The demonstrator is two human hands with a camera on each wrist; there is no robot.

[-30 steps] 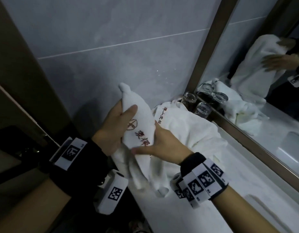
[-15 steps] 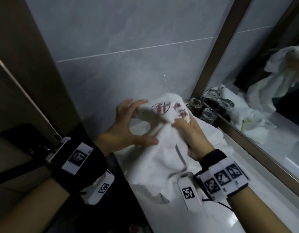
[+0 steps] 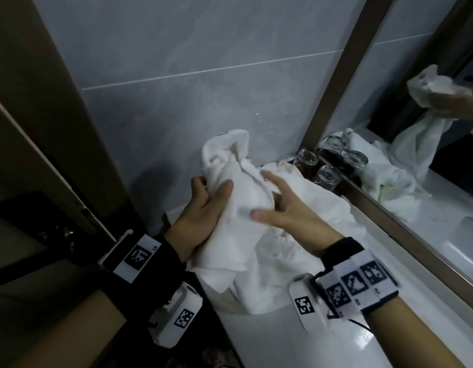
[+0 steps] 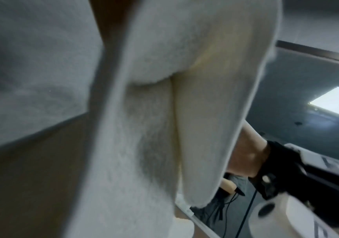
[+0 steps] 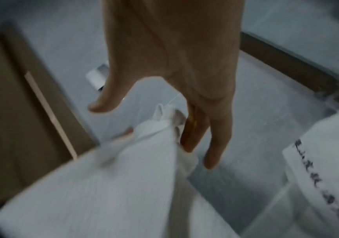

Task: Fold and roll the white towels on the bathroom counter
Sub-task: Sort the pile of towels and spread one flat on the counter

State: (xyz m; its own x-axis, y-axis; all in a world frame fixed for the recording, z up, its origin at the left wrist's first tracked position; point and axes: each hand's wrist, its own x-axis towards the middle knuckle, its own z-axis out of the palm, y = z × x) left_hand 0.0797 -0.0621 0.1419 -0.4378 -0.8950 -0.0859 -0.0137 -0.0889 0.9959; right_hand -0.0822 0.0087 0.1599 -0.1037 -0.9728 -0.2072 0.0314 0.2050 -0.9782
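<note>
Since half a second earlier, the red-printed corner of the held towel had turned out of sight, and the right hand had let go of the bunched top and spread flat against the cloth, while the left hand had closed in from an open claw.

Beneath both hands, the white counter was smooth and glossy, running along a brown-framed mirror. On it, against the grey tiled wall, lay a second towel in a soft crumpled heap; the right wrist view showed a line of dark characters along its hem, too blurred to read.

Above the heap the held towel was lifted clear, a thick, fluffy terry bundle with its top gathered into a loose knot and its lower part hanging down to the heap. Left-hand fingers were curled round the bundle's side, thumb pressed on the front. Right-hand fingers were nearly straight and splayed, lying on the cloth without gripping.

Three clear drinking glasses stood in the corner beside the mirror, just behind the heap.
</note>
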